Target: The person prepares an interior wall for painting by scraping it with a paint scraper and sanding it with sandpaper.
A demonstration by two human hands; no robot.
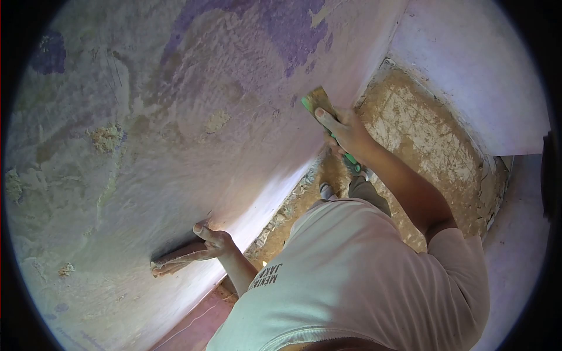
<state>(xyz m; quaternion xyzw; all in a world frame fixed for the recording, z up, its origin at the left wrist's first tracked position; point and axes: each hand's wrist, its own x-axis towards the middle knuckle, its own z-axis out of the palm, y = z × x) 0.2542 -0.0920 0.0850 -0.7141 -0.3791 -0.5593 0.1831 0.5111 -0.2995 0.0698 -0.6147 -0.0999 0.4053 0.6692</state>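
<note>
My right hand (pixel 346 131) is closed round a scraper (pixel 319 100) with a worn, plaster-smeared wide end and a green handle. The thumb lies along the tool, and its green tail pokes out below the fist. In this view the scraper overlaps the patchy wall (pixel 193 158), close to the far corner. Lower down on the left, my left hand (pixel 196 251) is held at the same wall with its fingers stretched out and the thumb raised. A dark shadow falls behind those fingers, and nothing shows in that hand.
Purple paint patches (pixel 295 29) and rough crumbled spots (pixel 106 138) mark the wall. A pale wall (pixel 468 70) meets it at the far right. Below, the dusty brown floor (pixel 410 128) has white smears, with debris (pixel 275 225) along the wall's foot near my feet (pixel 328 191).
</note>
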